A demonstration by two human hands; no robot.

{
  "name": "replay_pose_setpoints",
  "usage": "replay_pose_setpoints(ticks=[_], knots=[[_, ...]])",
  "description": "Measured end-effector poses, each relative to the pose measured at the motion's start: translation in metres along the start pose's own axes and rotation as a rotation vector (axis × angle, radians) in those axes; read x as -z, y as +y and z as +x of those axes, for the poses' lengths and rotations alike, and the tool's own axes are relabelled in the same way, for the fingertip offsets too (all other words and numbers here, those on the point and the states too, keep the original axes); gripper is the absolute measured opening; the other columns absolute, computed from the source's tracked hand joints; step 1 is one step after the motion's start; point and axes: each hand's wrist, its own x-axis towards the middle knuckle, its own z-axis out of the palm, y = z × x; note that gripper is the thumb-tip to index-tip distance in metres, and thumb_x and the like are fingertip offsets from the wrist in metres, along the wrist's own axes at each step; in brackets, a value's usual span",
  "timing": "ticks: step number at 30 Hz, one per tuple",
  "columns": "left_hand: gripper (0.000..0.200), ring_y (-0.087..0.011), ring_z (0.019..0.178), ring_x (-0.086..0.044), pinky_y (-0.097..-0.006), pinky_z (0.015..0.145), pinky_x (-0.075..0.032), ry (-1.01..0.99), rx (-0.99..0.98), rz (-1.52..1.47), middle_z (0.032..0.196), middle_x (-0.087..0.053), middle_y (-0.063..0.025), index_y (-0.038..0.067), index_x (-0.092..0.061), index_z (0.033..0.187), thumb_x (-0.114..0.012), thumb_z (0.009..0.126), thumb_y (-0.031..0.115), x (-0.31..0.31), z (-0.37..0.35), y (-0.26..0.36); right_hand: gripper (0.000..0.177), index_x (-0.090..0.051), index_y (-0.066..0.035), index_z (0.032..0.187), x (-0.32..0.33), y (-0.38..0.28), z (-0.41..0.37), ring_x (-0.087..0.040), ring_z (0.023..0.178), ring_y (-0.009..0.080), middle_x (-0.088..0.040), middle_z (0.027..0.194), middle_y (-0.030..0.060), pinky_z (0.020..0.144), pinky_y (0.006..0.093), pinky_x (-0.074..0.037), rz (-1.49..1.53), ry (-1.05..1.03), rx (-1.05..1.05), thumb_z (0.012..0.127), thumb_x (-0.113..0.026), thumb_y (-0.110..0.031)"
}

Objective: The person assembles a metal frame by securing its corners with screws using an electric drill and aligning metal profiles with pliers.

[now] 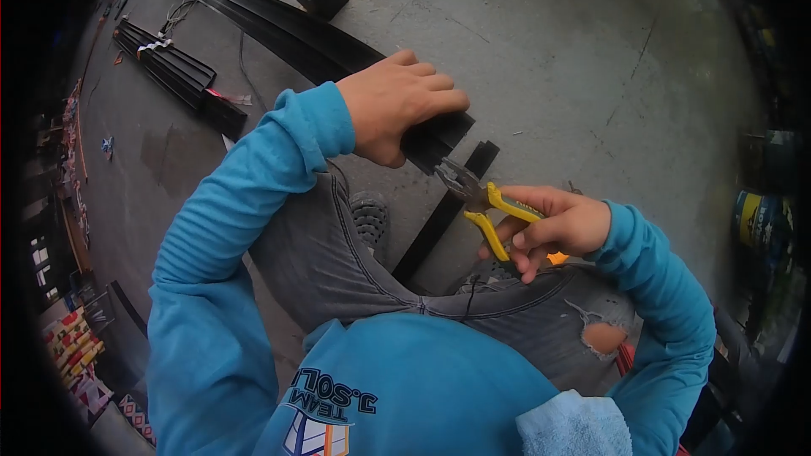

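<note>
Grips yellow-handled pliers (486,207) in closed right hand (557,228), nose biting end of black profile strip (439,139). Clamps left hand (401,105) over that end, above concrete floor (574,59). Judged light, stiff, sharp-edged; best held just behind the end. Noted: more strips (169,67) toward floor's far-left edge.

A workshop, bare grey floor (549,51), long black strips (279,25) past the left hand (397,105), more black bars (169,67) farther off, tins (756,215) right of the right hand (557,228).
</note>
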Motion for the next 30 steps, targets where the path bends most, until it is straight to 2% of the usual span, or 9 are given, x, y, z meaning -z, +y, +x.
replay_pose_setpoints(ticks=[6,8,11,15,17,21,23,26,30], knots=[[0.081,-0.0246,0.100,-0.055,-0.0384,0.093,-0.041,-0.007,-0.016,0.010,0.108,-0.057,-0.0051,0.009,-0.050,0.123,-0.082,0.049,0.012,0.002,-0.001,0.002,0.066,-0.016,-0.001,0.148,-0.002,0.006,0.006,-0.067,0.083,0.0180,-0.057,0.120,0.0253,0.077,0.0324,-0.062,0.175,0.085,-0.041,0.090,-0.048,-0.001],[0.081,-0.0241,0.100,-0.055,-0.0380,0.092,-0.041,0.022,-0.031,0.017,0.108,-0.057,-0.0049,0.010,-0.050,0.123,-0.082,0.049,0.012,0.000,-0.002,0.002,0.061,-0.024,0.001,0.145,0.003,0.011,0.010,-0.066,0.080,0.0153,-0.060,0.116,0.0240,0.071,0.0277,-0.061,0.241,0.008,-0.007,0.091,-0.050,-0.004],[0.080,-0.0233,0.100,-0.056,-0.0372,0.091,-0.041,0.040,-0.047,0.026,0.107,-0.057,-0.0045,0.010,-0.050,0.123,-0.083,0.050,0.013,-0.004,-0.005,0.006,0.056,-0.032,0.003,0.141,0.015,0.020,0.015,-0.064,0.077,0.0121,-0.064,0.110,0.0218,0.064,0.0223,-0.057,0.173,-0.010,-0.029,0.090,-0.053,-0.008],[0.079,-0.0221,0.100,-0.056,-0.0369,0.090,-0.041,0.046,-0.071,0.035,0.106,-0.057,-0.0037,0.011,-0.050,0.122,-0.084,0.051,0.014,-0.004,-0.006,0.012,0.053,-0.038,0.005,0.137,0.006,0.025,0.016,-0.064,0.077,0.0112,-0.066,0.104,0.0198,0.063,0.0201,-0.054,0.045,0.075,-0.031,0.090,-0.055,-0.013],[0.079,-0.0219,0.101,-0.056,-0.0372,0.090,-0.041,0.060,-0.084,0.040,0.106,-0.057,-0.0035,0.011,-0.050,0.122,-0.084,0.051,0.015,-0.006,-0.007,0.013,0.051,-0.040,0.008,0.134,0.007,0.030,0.015,-0.065,0.080,0.0138,-0.064,0.108,0.0205,0.071,0.0233,-0.056,0.183,0.042,-0.046,0.090,-0.053,-0.012],[0.080,-0.0217,0.102,-0.056,-0.0376,0.089,-0.041,0.037,-0.092,0.050,0.106,-0.057,-0.0032,0.011,-0.049,0.123,-0.085,0.051,0.016,-0.009,-0.007,0.014,0.048,-0.042,0.009,0.133,-0.006,0.024,0.013,-0.067,0.087,0.0185,-0.062,0.115,0.0212,0.079,0.0261,-0.056,0.412,-0.042,-0.180,0.090,-0.049,-0.012],[0.080,-0.0218,0.102,-0.056,-0.0377,0.090,-0.041,0.049,-0.099,0.055,0.106,-0.057,-0.0032,0.011,-0.049,0.122,-0.086,0.052,0.016,-0.013,-0.007,0.016,0.050,-0.040,0.009,0.135,0.002,0.036,0.017,-0.066,0.100,0.0258,-0.058,0.122,0.0257,0.086,0.0314,-0.056,0.510,-0.173,-0.176,0.090,-0.044,-0.013],[0.080,-0.0220,0.102,-0.056,-0.0379,0.090,-0.041,0.049,-0.097,0.077,0.107,-0.057,-0.0032,0.011,-0.049,0.122,-0.086,0.052,0.016,-0.015,-0.007,0.016,0.054,-0.037,0.010,0.137,0.005,0.043,0.018,-0.062,0.109,0.0303,-0.054,0.126,0.0288,0.090,0.0369,-0.055,0.367,-0.069,-0.106,0.089,-0.043,-0.015],[0.080,-0.0218,0.102,-0.056,-0.0379,0.091,-0.041,0.043,-0.097,0.087,0.107,-0.058,-0.0031,0.011,-0.049,0.122,-0.087,0.052,0.016,-0.016,-0.007,0.017,0.057,-0.035,0.010,0.139,0.004,0.040,0.017,-0.061,0.111,0.0297,-0.052,0.130,0.0288,0.094,0.0381,-0.052,0.391,-0.071,-0.130,0.088,-0.043,-0.014]])
